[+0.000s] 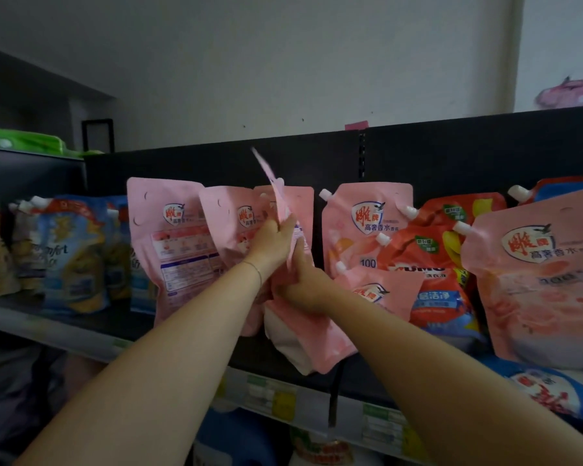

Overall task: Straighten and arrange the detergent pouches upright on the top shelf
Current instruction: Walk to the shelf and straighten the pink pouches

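Head view: both your hands hold one pink pouch, turned edge-on and tilted, its base hanging past the top shelf lip. Your left hand curls round its top and your right hand grips its middle. At least five other pink pouches stand around it, with two red pouches to the right and blue pouches to the left; your wrists hide the pouch behind

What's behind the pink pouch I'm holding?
Another pink pouch stands behind the held pouch, against the back panel. Its lower part is hidden by the left hand and right hand.
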### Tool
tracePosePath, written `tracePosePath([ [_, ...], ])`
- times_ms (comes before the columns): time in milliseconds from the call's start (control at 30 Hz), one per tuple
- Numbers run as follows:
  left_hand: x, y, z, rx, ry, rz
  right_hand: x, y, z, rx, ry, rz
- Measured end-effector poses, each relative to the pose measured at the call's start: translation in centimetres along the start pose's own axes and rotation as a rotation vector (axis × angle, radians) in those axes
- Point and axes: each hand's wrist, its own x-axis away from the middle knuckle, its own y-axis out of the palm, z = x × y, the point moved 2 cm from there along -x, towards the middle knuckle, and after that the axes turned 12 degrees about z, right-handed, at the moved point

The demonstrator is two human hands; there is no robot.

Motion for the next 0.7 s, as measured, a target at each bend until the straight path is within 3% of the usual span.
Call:
tracePosePath([
  [133, 0.4, -0.3, -1.7, -0.114, 0.040, 0.001, 0.1, -0.2, -0.9, 0.151, -0.118, -0.036],
  [233, 1.5, -0.5, -1.3, -0.166, 0.179, 0.177, 0.7, -1.3, -0.7, 0.118, -0.151, -0.022],
  [333, 3.1, -1.1, -1.1, -0.199, 0.416, 0.365, 1.0, -3.4, 0.6, 0.160, -0.124, 0.020],
  [400, 4.2, -1.1, -1.1, -0.291, 0.596, 0.395, 1.3, -4.8, 1.2, 0.308, -0.119, 0.033],
  [533, 5.9, 1.0, -0.1, -0.357, 0.692, 0.080, 1.7, -7.8, 3.1, 0.665, -0.101, 0.064],
  [700, 8.1, 5.4, 1.4, -0.699, 0.433, -0.490, 2.6, -11.0, 5.3, 0.937, -0.001, 0.210],
])
